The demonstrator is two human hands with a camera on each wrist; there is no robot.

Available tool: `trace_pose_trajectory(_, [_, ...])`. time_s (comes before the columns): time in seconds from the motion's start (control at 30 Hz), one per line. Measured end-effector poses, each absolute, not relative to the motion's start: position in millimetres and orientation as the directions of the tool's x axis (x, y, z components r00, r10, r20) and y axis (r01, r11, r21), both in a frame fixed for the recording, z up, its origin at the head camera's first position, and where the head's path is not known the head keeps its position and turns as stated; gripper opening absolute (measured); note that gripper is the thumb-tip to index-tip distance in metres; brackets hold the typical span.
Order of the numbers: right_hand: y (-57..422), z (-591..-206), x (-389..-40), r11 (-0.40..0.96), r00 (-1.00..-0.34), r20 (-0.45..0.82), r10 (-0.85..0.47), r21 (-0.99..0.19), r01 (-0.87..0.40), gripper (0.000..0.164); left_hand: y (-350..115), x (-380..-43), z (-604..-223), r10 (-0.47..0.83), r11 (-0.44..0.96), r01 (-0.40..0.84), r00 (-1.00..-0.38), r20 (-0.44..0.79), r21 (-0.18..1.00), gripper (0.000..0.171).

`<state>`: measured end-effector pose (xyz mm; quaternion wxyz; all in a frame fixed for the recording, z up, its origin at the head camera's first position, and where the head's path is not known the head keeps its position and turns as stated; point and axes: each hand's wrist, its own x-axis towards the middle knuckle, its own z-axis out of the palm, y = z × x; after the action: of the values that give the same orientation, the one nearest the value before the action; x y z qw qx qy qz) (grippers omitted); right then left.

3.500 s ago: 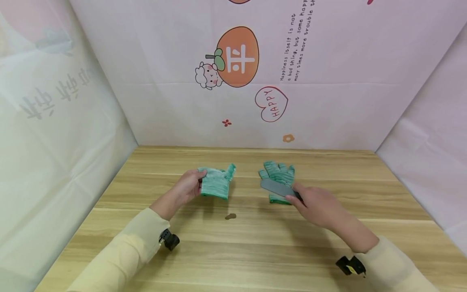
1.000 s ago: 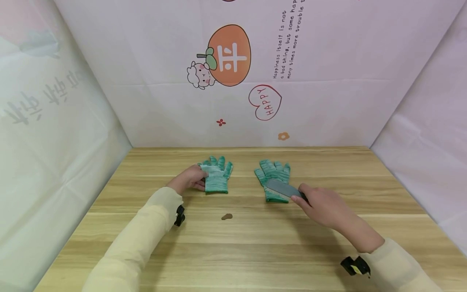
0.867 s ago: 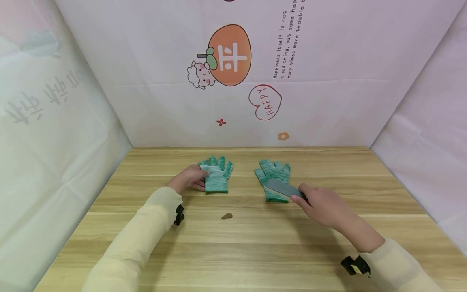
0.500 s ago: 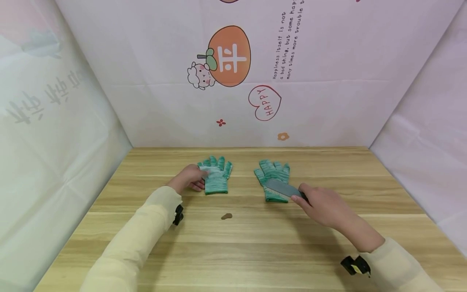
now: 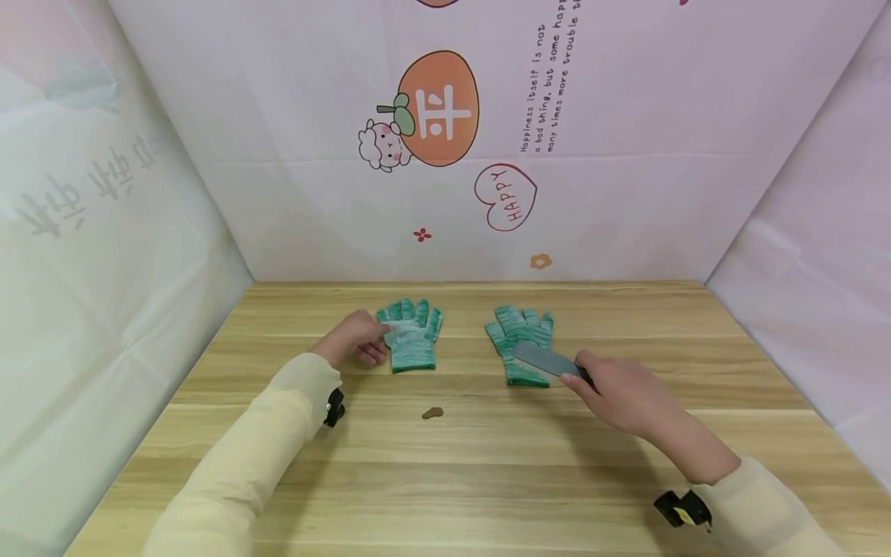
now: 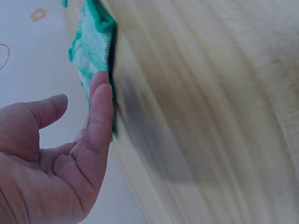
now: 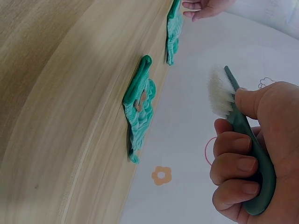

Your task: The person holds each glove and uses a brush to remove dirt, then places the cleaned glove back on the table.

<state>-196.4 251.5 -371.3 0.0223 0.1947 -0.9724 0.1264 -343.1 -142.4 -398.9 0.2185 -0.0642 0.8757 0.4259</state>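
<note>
Two green-and-white knit gloves lie flat on the table, fingers pointing away. My left hand (image 5: 358, 336) is at the left edge of the left glove (image 5: 413, 344); in the left wrist view its thumb and fingers (image 6: 99, 121) stand apart, with nothing between them. My right hand (image 5: 619, 391) grips the handle of a dark grey-green brush (image 7: 254, 163). Pale bristles (image 7: 219, 93) face the table, and the brush hangs above the right glove (image 5: 525, 333). In the right wrist view a brown patch (image 7: 140, 100) shows on that glove, while the brush hides part of it in the head view.
A small brown spot (image 5: 433, 413) lies on the wooden table (image 5: 445, 487) in front of the gloves. White printed sheets (image 5: 626, 155) rise behind the table and at both sides. A black wrist camera (image 5: 682, 508) sits at the right cuff.
Earlier my left hand held the left glove lifted and folded. The glove then came down flat, and the hand has let go and drawn slightly left. The brush has barely shifted.
</note>
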Motion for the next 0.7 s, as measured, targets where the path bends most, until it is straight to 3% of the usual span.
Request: trace_pose_trajectory(0.7, [259,-367,-192,0.895,-0.929,0.109,-0.354,-0.251,-0.37,0.033,-100,-343,-389,0.267,0.549,-0.178,-0.889,-0.373,0.816,0.036])
